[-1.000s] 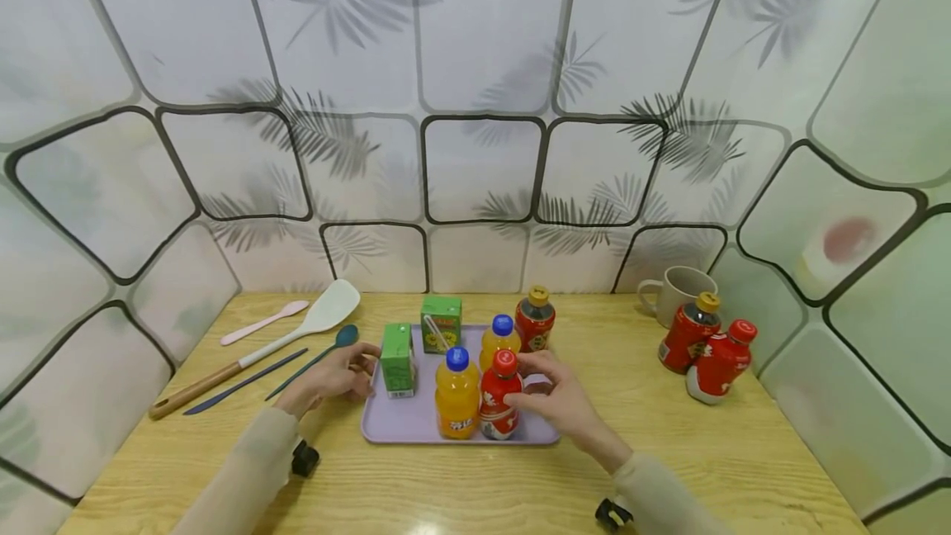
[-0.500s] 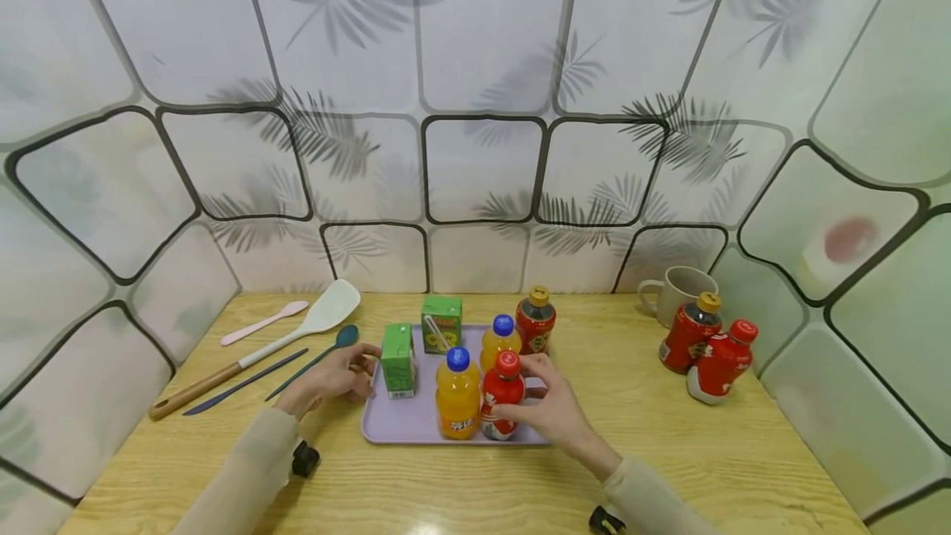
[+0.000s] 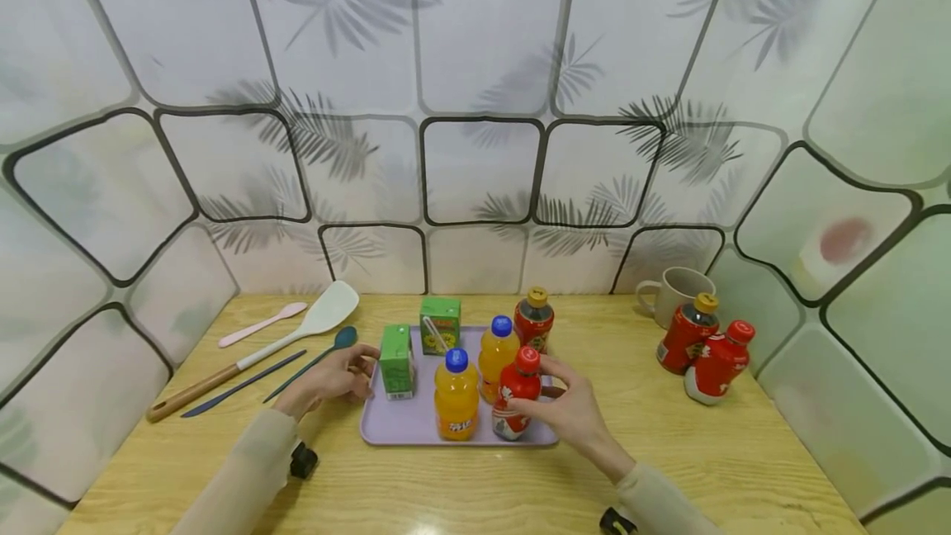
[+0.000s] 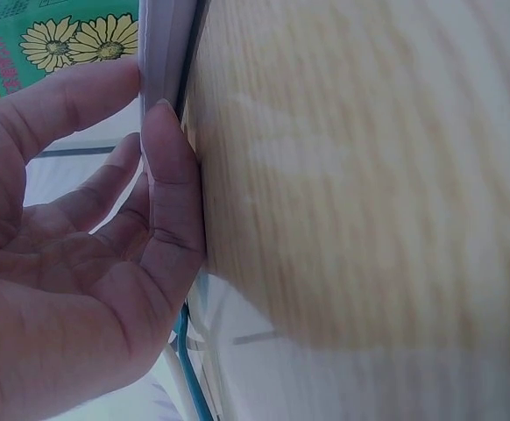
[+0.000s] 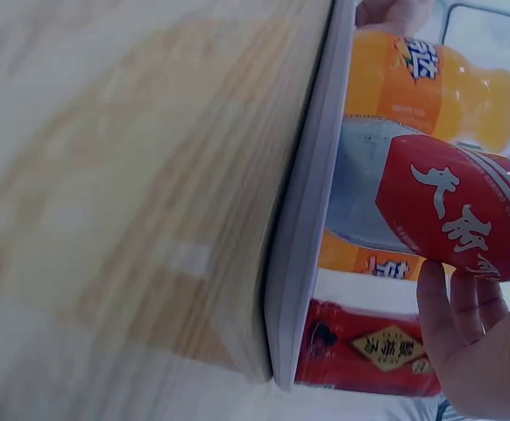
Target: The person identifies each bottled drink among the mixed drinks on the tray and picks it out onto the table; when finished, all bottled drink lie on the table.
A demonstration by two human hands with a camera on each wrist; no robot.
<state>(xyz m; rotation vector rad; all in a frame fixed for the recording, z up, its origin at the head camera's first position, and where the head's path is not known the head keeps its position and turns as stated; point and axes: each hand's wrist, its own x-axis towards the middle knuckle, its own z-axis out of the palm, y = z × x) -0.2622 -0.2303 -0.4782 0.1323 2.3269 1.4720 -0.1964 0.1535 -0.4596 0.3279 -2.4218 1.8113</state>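
Observation:
My right hand (image 3: 575,411) grips a red-capped bottle (image 3: 518,395) near the front right of the lilac tray (image 3: 416,428); the bottle leans slightly right. In the right wrist view, the fingers of my right hand (image 5: 478,342) are around its red label (image 5: 448,202). Beside it stand two orange drink bottles (image 3: 456,403) (image 3: 496,357). My left hand (image 3: 338,374) rests at the tray's left edge, near a green carton (image 3: 397,362). In the left wrist view, my left hand (image 4: 88,219) touches the tray's outer side (image 4: 163,53) with spread fingertips.
Another green carton (image 3: 442,324) and a dark bottle (image 3: 534,320) stand toward the tray's back. At the right are a mug (image 3: 679,291), a dark bottle (image 3: 687,341) and a red bottle (image 3: 716,366). Several utensils, including a white spatula (image 3: 330,308), lie left.
The red-capped bottle in my right hand has moved right, away from the front orange bottle, and now leans. My left hand has stayed at the tray's edge.

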